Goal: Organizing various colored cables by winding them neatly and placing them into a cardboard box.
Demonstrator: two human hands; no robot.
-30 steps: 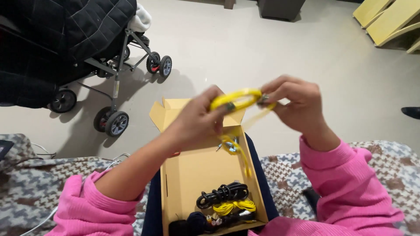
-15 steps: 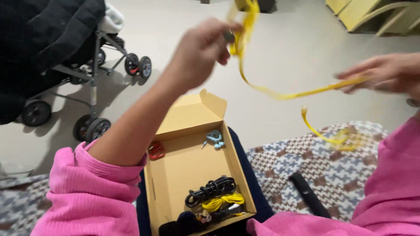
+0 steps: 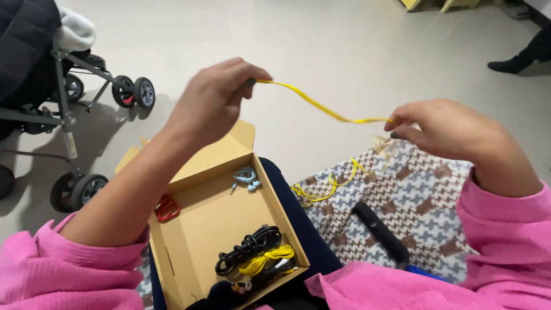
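My left hand (image 3: 212, 100) pinches one end of a flat yellow cable (image 3: 321, 107) above an open cardboard box (image 3: 204, 215). My right hand (image 3: 445, 129) holds the same cable further along, stretched between both hands. The rest of the cable trails down onto a houndstooth blanket (image 3: 419, 195). Inside the box lie a coiled black cable (image 3: 247, 248), a bundled yellow cable (image 3: 265, 259), light blue earphones (image 3: 245, 177) and a small red item (image 3: 166, 209).
A black remote-like object (image 3: 380, 231) lies on the blanket right of the box. A stroller (image 3: 69, 97) with a dark quilted cover stands on the pale floor at the left. Another person's dark shoe (image 3: 508, 65) shows at the top right.
The yellow cable was a coil between both hands, then got pulled open. Now it hangs stretched lower between my hands, with its tail resting on the blanket.
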